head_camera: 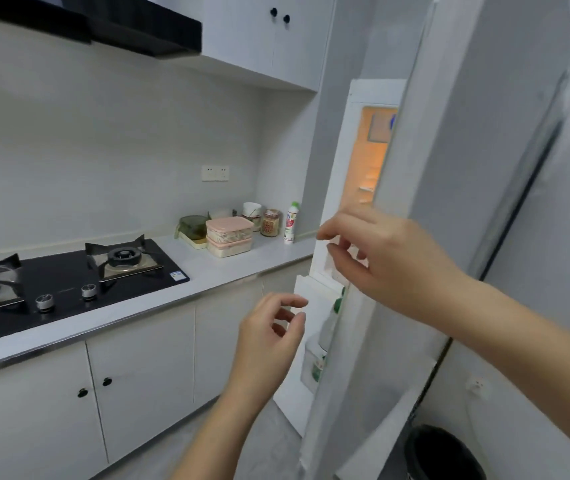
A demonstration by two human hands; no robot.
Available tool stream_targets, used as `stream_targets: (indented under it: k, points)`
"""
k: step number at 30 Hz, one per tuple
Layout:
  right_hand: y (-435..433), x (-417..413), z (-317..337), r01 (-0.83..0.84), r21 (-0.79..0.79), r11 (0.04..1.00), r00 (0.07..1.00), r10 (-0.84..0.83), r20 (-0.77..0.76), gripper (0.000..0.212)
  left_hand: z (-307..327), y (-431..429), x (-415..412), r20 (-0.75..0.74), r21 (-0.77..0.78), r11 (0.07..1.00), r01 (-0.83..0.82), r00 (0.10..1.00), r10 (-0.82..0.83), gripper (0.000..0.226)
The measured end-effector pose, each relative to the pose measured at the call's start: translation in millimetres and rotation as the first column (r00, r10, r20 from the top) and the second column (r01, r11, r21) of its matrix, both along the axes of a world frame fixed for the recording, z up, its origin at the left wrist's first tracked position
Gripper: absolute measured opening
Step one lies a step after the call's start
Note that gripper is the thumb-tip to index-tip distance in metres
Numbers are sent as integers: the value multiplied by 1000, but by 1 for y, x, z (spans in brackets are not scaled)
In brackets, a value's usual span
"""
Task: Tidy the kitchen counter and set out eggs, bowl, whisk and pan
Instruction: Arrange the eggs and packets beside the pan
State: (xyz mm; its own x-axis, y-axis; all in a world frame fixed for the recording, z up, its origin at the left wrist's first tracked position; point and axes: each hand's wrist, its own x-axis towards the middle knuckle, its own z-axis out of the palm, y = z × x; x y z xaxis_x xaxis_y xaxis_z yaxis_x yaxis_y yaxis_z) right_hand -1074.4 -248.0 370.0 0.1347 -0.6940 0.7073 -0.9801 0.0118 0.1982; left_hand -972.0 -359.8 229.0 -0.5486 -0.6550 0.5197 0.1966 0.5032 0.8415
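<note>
A white fridge door [415, 237] stands partly open at the right, with the lit orange interior [370, 157] showing through the gap. My right hand [380, 258] is raised in front of the door's edge, fingers loosely bent and holding nothing. My left hand [269, 334] hovers lower, near the door shelves [318, 306], fingers relaxed and empty. Bottles [332, 320] stand in the door shelves. No eggs, bowl, whisk or pan can be made out.
The grey counter [228, 271] carries two stacked pink-lidded boxes [229, 235], a green container [191, 228], a jar [270, 222], a white cup [252, 211] and a white bottle [290, 223]. A black gas hob [69, 278] lies at left. A black bin [442, 452] stands by the fridge.
</note>
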Motion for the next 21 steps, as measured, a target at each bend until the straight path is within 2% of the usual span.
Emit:
stream_targets:
  k: [4, 6, 9, 13, 15, 18, 21]
  points:
    - [27, -28, 9, -67, 39, 997, 953, 76, -294, 18, 11, 52, -34, -70, -23, 1000, 8, 997, -10, 12]
    - [34, -42, 17, -41, 29, 999, 856, 50, -515, 18, 21, 68, -46, -119, -28, 1000, 1, 993, -5, 16]
    - [35, -65, 43, -36, -58, 998, 725, -14, -688, 25, 34, 80, -60, -163, -75, 994, -79, 984, 66, 27]
    - [12, -81, 58, -239, -97, 966, 656, 87, -750, 34, 45, 89, -80, -119, -192, 924, -330, 943, 312, 31]
    - [-3, -83, 52, -343, -144, 928, 679, 139, -720, 35, 48, 87, -91, -72, -229, 872, -432, 901, 428, 41]
    - [-26, -87, 46, -420, -204, 884, 712, 182, -678, 35, 45, 71, -102, -69, -254, 833, -492, 868, 491, 55]
    - [-49, -91, 45, -435, -216, 874, 709, 185, -681, 35, 40, 47, -107, -82, -244, 825, -509, 859, 506, 59]
